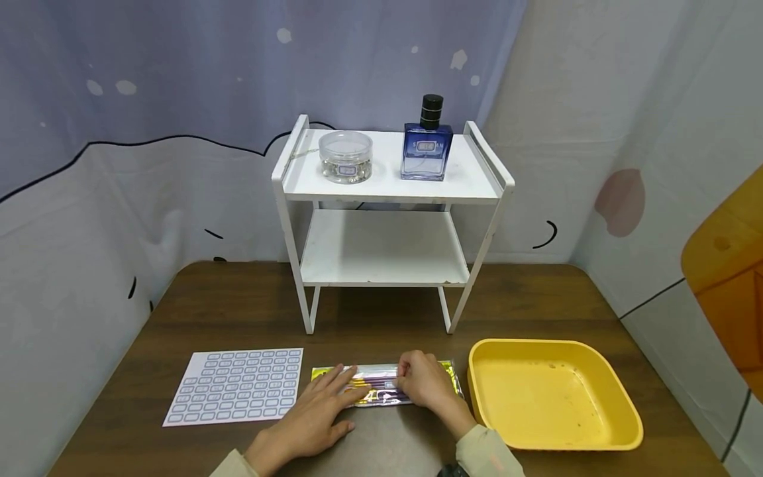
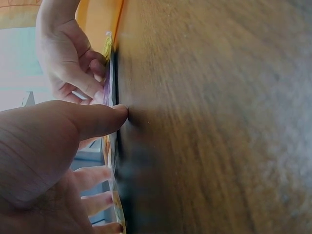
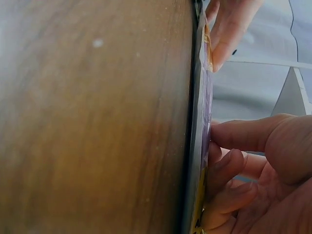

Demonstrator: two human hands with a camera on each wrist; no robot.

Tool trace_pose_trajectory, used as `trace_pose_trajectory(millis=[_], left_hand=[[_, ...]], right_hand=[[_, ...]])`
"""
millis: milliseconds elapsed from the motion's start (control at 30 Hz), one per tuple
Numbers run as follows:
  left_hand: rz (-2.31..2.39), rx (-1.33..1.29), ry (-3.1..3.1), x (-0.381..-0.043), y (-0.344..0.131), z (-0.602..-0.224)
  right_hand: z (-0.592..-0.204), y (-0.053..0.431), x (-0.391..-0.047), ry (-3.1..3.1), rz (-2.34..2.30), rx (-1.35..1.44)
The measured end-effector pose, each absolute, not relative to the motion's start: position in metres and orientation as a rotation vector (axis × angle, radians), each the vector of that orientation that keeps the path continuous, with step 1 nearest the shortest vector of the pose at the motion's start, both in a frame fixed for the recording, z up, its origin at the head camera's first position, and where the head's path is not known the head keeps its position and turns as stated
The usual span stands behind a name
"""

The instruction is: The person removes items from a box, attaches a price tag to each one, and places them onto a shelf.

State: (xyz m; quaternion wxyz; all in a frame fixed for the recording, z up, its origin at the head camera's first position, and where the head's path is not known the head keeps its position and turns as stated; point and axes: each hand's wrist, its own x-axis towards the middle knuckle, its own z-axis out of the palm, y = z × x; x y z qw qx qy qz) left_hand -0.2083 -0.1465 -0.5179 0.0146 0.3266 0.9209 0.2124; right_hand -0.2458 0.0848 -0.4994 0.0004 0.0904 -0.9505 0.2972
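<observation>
A flat, shiny plastic packet (image 1: 381,376) with yellow ends and thin purple and gold stripes or sticks lies on the wooden table. My left hand (image 1: 318,412) rests on its left part, with fairly straight fingers; in the left wrist view the thumb (image 2: 97,119) reaches the near edge. On the packet's right part is my right hand (image 1: 426,384), its fingers bent and its thumb (image 3: 239,134) touching the surface. A small pale label (image 1: 390,384) shows beside the right fingertips; whether they pinch it or press it cannot be told. Left of the packet lies a sheet of blue-framed labels (image 1: 238,385).
A yellow tray (image 1: 554,440) stands right of the packet. Behind, a white two-tier rack (image 1: 384,248) carries a clear round jar (image 1: 346,156) and a blue perfume bottle (image 1: 426,152), each with a small label. Curtains hang around the table (image 1: 197,318).
</observation>
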Motion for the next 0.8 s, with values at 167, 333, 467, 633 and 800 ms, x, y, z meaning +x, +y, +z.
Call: trace_pose_trajectory(millis=[167,333,467,633,800], left_hand=[[0.672,1.017,2.866,-0.2084,-0.1465,-0.5180],[0.661,1.006,2.860,-0.2092,-0.1466,-0.5183],[0.658,0.994,2.850,-0.2096,-0.1467,-0.5178],[0.668,0.997,2.845,-0.2098,-0.1475,-0.5165],[0.676,1.009,2.854,-0.2102,-0.1487,-0.5139]], right_hand=[[-0.5001,0.0847,-0.2467,-2.994,0.919,0.268],[-0.5001,0.0846,-0.2470,-3.001,0.910,0.267],[-0.5002,0.0845,-0.2470,-3.002,0.908,0.276],[-0.5001,0.0850,-0.2467,-2.998,0.936,0.291],[-0.4990,0.0872,-0.2461,-2.995,0.966,0.312]])
